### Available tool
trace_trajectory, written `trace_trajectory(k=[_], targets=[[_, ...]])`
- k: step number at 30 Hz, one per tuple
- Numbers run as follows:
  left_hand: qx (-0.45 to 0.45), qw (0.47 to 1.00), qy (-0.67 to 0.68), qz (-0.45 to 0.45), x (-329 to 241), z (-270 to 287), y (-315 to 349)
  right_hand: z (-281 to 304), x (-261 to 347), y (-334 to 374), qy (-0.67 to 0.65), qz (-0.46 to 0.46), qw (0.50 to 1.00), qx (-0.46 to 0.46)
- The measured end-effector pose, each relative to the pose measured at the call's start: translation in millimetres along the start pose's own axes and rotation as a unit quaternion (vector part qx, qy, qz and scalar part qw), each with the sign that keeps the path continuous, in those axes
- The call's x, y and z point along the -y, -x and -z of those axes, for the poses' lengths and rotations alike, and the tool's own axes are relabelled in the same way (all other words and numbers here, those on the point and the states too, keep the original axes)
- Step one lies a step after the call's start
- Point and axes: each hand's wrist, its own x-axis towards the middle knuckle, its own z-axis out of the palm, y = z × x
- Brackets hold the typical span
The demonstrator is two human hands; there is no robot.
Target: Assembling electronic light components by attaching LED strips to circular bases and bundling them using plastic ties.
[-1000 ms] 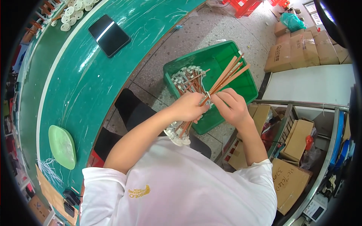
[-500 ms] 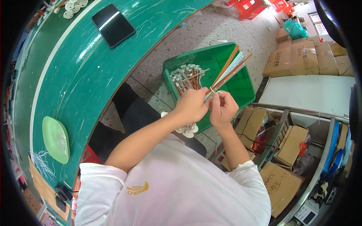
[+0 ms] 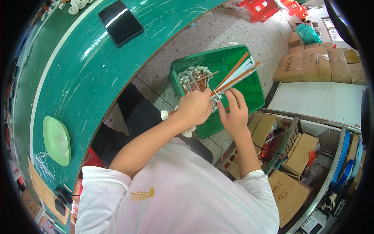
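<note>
My left hand [image 3: 196,106] is closed around a bundle of thin orange and white strips [image 3: 236,75], whose free ends fan out to the upper right. White round discs [image 3: 165,115] on the bundle's other end show beside my left wrist. A thin white tie [image 3: 216,94] circles the strips just past my left fist. My right hand [image 3: 237,113] is beside the tie with thumb and fingers apart, its fingertips close to the strips. Below both hands stands a green bin [image 3: 255,91], holding many similar strips with white ends [image 3: 194,80] in its left part.
A green-topped table [image 3: 89,74] curves along the left, bearing a black tablet [image 3: 121,23], a light green tray [image 3: 57,141] and white ties [image 3: 42,165]. On the right, a metal rack holds cardboard boxes [image 3: 290,195]. More cartons [image 3: 315,62] are stacked farther back.
My right hand has let go of the tie, its fingers spreading and shifting slightly right. My left hand still grips the bundle, which has dipped a little.
</note>
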Motion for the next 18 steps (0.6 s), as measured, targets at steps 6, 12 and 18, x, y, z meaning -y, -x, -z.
trace_trajectory(k=[6,12,18], targets=[[0.025,1.0,-0.005,0.01,0.4,-4.5,2.2,-6.9,-5.8,1.4,0.08,0.14,0.986,0.031],[0.018,0.999,-0.023,-0.016,-1.8,-9.7,-0.2,-6.9,-4.7,2.7,0.082,0.096,0.987,0.095],[-0.005,0.998,-0.026,-0.05,-9.5,-7.9,-1.3,-9.9,10.2,22.4,-0.615,-0.383,0.689,0.005]])
